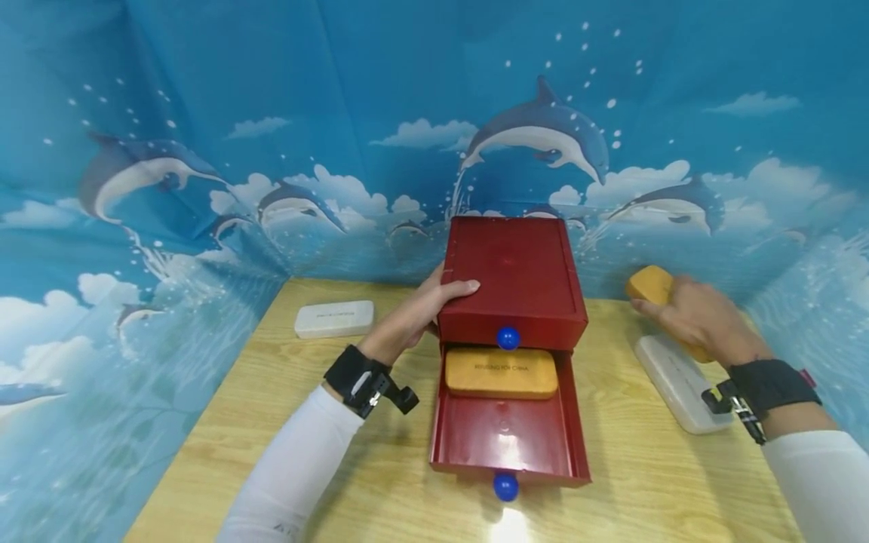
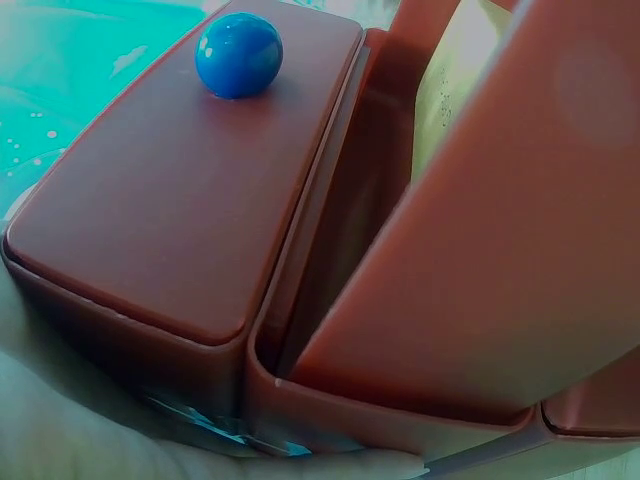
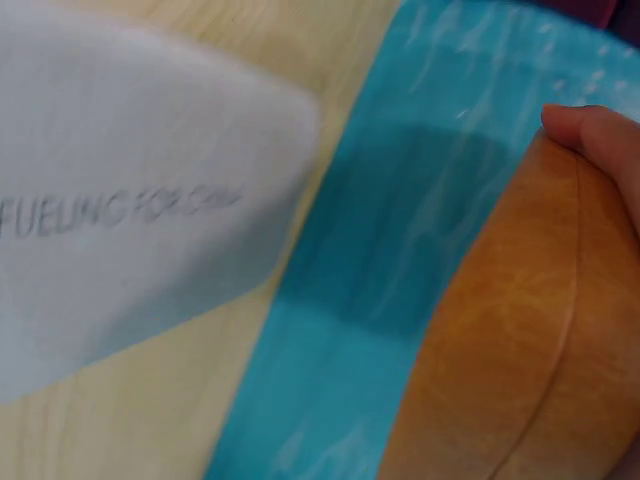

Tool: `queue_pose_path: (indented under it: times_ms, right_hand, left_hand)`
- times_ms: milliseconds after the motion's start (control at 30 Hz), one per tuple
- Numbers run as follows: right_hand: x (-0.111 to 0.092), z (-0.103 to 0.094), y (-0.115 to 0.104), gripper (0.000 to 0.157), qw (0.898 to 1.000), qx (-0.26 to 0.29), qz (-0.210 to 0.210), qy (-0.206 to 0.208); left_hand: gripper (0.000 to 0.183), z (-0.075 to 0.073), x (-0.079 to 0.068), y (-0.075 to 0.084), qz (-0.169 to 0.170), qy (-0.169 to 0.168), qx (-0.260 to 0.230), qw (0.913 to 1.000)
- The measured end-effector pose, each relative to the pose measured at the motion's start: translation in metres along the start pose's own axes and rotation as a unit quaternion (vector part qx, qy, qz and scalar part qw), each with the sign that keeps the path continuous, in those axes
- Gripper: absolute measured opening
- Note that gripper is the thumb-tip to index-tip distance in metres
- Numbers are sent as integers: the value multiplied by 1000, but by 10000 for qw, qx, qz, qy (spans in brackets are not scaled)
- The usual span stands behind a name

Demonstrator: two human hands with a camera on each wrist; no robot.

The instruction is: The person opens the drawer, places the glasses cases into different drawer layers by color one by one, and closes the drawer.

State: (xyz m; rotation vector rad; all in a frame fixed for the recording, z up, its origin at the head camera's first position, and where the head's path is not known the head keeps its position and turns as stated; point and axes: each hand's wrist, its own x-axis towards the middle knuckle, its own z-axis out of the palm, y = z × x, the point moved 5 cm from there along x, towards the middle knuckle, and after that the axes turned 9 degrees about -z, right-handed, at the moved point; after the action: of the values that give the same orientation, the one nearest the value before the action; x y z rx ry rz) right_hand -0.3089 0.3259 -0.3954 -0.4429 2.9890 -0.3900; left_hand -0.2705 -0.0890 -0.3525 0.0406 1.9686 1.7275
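A red drawer box with blue knobs stands on the table, its lower drawer pulled out. An orange glasses case lies at the back of that drawer. My left hand holds the box by its left side, thumb over the top edge and the other fingers along the side wall. At the right, my right hand grips a second orange glasses case, thumb and fingers on opposite sides of it. Below that hand lies a whitish glasses case with printed lettering, partly covered by the wrist camera in the head view.
Another white glasses case lies on the table at the left, near the back edge. The wooden table meets a blue dolphin-print curtain behind and at both sides. The pulled-out drawer juts toward the front.
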Motion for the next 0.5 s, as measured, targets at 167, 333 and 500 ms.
queue_pose_path:
  times_ms: [167,333,500]
  right_hand:
    - [-12,-12,-29,89,9994,35,-231,267]
    - [-29,-23,-57,84,9982,14,-406,445]
    - [-46,-32,-83,79,9975,-116,-568,402]
  left_hand:
    - [78,0,1,2,42,14,-14,10000]
    - [79,0,0,2,37,45,-2,10000]
    - [79,0,0,0,13,41,4,10000]
